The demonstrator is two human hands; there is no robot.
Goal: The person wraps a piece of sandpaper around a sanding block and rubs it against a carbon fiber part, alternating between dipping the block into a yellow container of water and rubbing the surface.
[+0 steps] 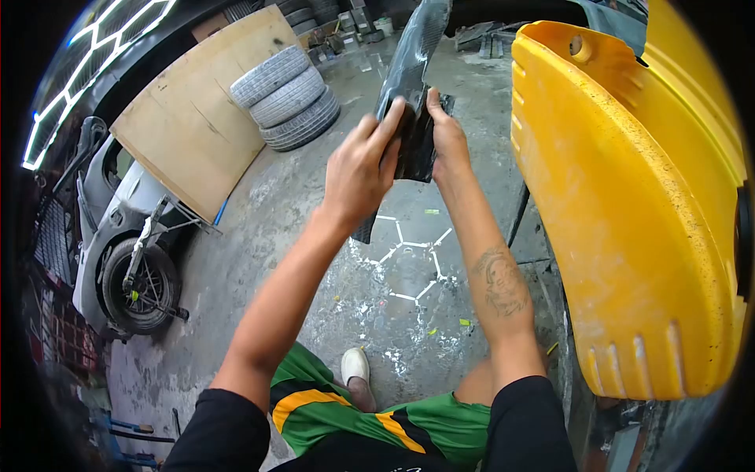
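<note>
A long, dark, glossy piece that looks like plastic car trim [410,67] is held up in front of me. Its upper end rises to the top of the view, and a narrow ribbed end shows below my left wrist. My left hand [362,165] grips its left side, slightly blurred, with the index finger laid along the surface. On the right edge, my right hand [450,141] clasps it with the thumb pointing up. The fingers of the right hand are mostly hidden behind the piece.
A large yellow panel [621,236] stands close on my right. Stacked tyres [285,96] and a wooden board [204,102] are ahead to the left, beside a partly dismantled car [118,212]. The stained concrete floor [259,228] reflects hexagonal lights.
</note>
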